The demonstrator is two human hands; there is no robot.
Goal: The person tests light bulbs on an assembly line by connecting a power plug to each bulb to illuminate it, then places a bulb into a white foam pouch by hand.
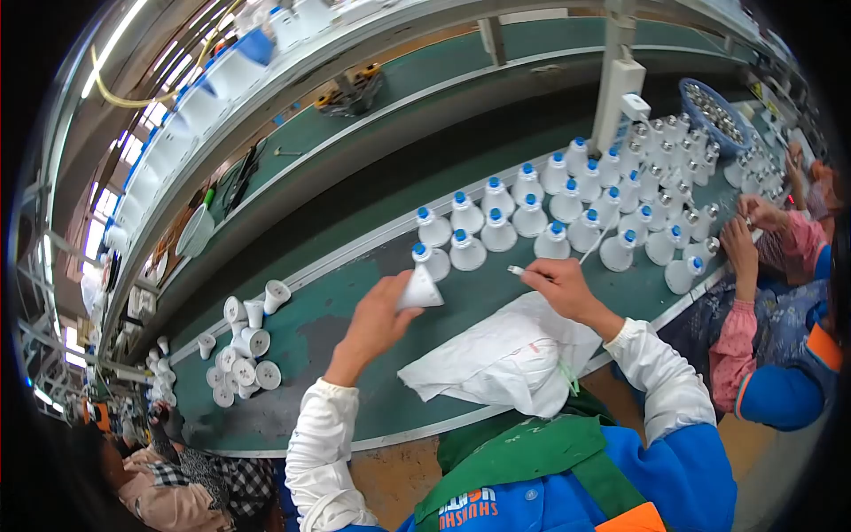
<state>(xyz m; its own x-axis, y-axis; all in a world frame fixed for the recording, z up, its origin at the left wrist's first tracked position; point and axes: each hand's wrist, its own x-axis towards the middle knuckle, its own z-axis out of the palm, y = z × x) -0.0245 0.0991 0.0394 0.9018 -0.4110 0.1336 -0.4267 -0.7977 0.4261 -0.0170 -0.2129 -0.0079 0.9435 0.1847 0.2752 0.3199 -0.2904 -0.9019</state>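
My left hand [377, 315] is closed around a white cone-shaped lamp housing [421, 291], tilted, its wide end towards me. My right hand [567, 288] pinches a small white piece with a pale tip [516, 269]; its exact kind is unclear. A thin white stick or cord [596, 246] shows beyond that hand, and I cannot tell whether it belongs to the piece. Just past both hands, several white housings with blue tops [467, 251] stand upright in rows. Below my right hand lies a white plastic bag [514, 355] at the bench edge.
Loose white housings [244, 368] lie piled on the green bench [328, 399] at left. Metal-capped housings [705, 222] and a blue basket of metal caps [714, 111] are at right, near a post [612, 97]. A co-worker's hands [749, 230] work at right; another person [168, 479] sits at left.
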